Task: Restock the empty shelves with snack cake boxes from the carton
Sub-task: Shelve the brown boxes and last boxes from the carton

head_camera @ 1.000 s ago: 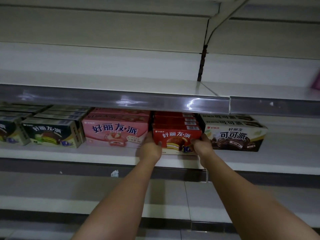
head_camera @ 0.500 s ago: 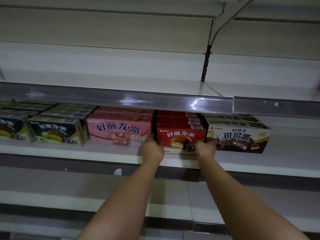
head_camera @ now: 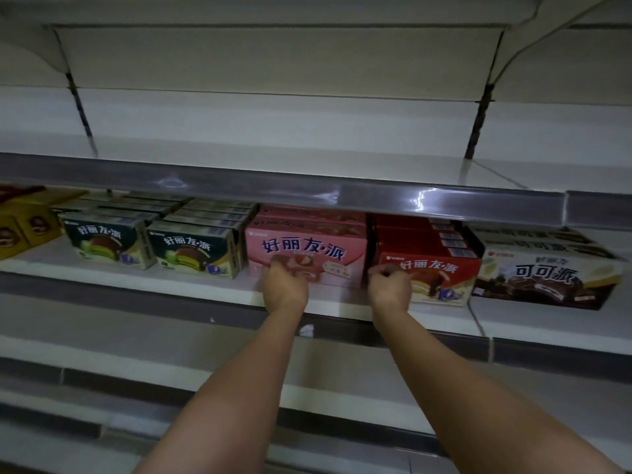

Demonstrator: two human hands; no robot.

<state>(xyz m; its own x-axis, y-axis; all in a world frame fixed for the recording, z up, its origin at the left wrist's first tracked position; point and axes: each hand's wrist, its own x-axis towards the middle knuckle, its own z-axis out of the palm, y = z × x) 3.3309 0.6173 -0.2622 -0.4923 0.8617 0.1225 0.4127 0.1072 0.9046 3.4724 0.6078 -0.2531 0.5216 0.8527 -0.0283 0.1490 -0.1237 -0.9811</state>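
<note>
L hand (head_camera: 285,289) curling fingers at pink box (head_camera: 306,249) front, R hand (head_camera: 390,287) at red box (head_camera: 427,273); grip unclear, can't tell. Pushing evenly, keeping fronts flush w/ shelf edge (head_camera: 205,295).

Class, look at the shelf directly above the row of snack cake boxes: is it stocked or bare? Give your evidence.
Bare, as far as is visible. The upper shelf shows only its white surface back to the rear panel, while the pink box and its neighbours fill the shelf below.

The yellow box (head_camera: 20,227) at the far left is cut off by the frame's edge. The shelf rail (head_camera: 273,186) hides the back rows. Both hands are blurry, so their fingertips are hard to see.
</note>
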